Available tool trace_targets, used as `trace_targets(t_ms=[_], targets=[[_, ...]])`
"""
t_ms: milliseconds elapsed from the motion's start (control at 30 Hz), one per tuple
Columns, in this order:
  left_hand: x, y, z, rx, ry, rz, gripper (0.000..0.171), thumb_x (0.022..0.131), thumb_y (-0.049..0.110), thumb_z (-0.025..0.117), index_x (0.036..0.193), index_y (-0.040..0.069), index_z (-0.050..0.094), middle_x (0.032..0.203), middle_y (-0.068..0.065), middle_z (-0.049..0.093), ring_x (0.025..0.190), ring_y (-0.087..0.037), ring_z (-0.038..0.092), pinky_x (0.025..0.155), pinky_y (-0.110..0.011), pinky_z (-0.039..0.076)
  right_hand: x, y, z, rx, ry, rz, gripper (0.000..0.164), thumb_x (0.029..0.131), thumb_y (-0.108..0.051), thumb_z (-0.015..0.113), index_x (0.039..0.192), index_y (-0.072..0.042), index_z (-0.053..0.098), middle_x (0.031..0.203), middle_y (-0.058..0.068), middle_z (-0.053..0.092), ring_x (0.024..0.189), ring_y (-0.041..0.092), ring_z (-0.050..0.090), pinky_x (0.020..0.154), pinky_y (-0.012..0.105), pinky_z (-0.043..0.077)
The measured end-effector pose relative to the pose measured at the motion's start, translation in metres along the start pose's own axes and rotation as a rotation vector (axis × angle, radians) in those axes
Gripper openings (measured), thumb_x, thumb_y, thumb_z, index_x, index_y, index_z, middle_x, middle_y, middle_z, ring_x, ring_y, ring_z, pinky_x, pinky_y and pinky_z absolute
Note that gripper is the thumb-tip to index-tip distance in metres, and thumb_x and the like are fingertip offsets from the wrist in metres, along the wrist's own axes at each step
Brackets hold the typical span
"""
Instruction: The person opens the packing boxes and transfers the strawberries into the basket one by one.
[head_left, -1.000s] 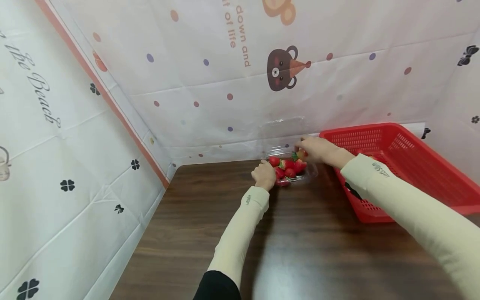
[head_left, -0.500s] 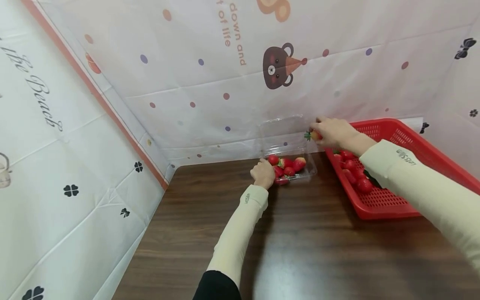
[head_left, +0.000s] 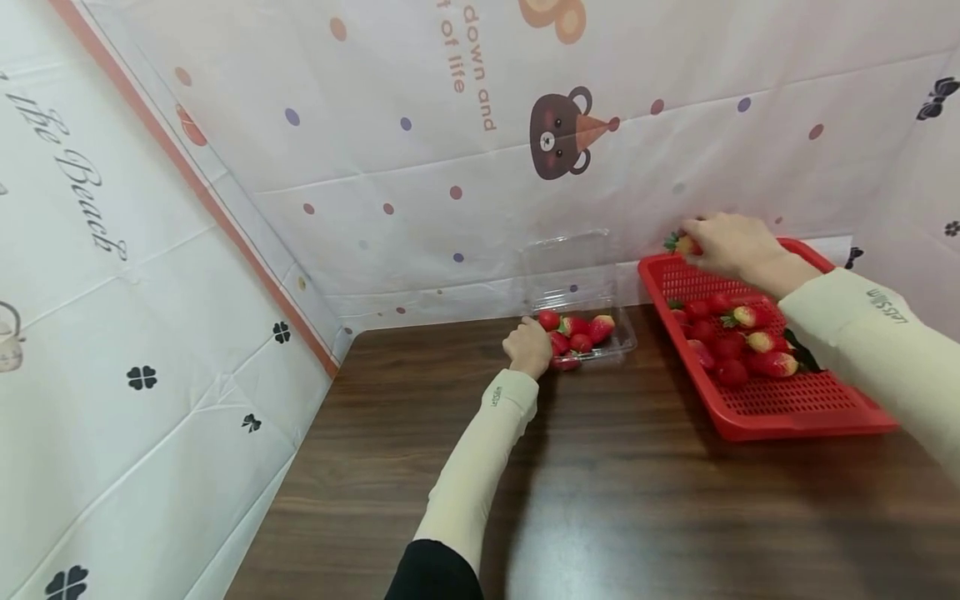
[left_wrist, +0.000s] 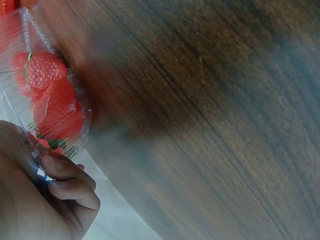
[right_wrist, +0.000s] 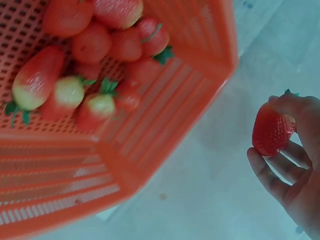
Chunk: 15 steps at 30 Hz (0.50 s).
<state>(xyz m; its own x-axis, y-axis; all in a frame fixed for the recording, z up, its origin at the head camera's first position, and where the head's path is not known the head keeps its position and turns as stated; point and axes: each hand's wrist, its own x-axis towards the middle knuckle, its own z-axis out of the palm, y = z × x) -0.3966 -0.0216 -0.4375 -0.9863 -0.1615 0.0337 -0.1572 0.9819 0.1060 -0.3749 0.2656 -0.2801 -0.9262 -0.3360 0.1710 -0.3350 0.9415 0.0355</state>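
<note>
My left hand pinches the left edge of a clear plastic clamshell box, its lid standing up against the wall cloth. Several strawberries lie in that box; the left wrist view shows my thumb and curled fingers on its rim. Over the back left rim of a red basket, my right hand holds one strawberry between thumb and fingertips. Its green leaves point left in the head view. More strawberries are grouped in the basket's left part.
A brown wood-grain table carries the box and the basket, with a gap between them. Printed white cloth hangs behind and at the left. A white roll-like object lies behind the basket.
My right hand has lifted a strawberry out of the clear box and carried it right, up to the basket's back rim. The left hand has stayed on the box.
</note>
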Motion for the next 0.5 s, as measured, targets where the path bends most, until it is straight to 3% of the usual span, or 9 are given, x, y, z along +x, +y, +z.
trace_targets(t_ms=[200,500], targets=[[0.001,-0.001,0.002,0.011,0.004,-0.002,0.051,0.104,0.041,0.052,0.141,0.006,0.054,0.117,-0.005,0.075,0.103,-0.023,0.074,0.083,-0.039,0.058,-0.012,0.033,0.001,-0.007,-0.018,0.048,0.039,0.089,-0.009,0.071,0.124,0.003,0.058,0.114,0.032,0.062,0.091,0.044,0.063,0.074,0.062,0.056],[0.002,-0.001,0.003,0.019,-0.007,-0.002,0.047,0.104,0.035,0.051,0.141,0.007,0.054,0.118,-0.005,0.075,0.104,-0.023,0.074,0.083,-0.039,0.058,-0.038,0.070,0.016,0.021,-0.042,0.092,0.018,0.090,-0.001,0.057,0.106,0.006,0.057,0.096,0.029,0.060,0.076,0.035,0.056,0.063,0.048,0.049]])
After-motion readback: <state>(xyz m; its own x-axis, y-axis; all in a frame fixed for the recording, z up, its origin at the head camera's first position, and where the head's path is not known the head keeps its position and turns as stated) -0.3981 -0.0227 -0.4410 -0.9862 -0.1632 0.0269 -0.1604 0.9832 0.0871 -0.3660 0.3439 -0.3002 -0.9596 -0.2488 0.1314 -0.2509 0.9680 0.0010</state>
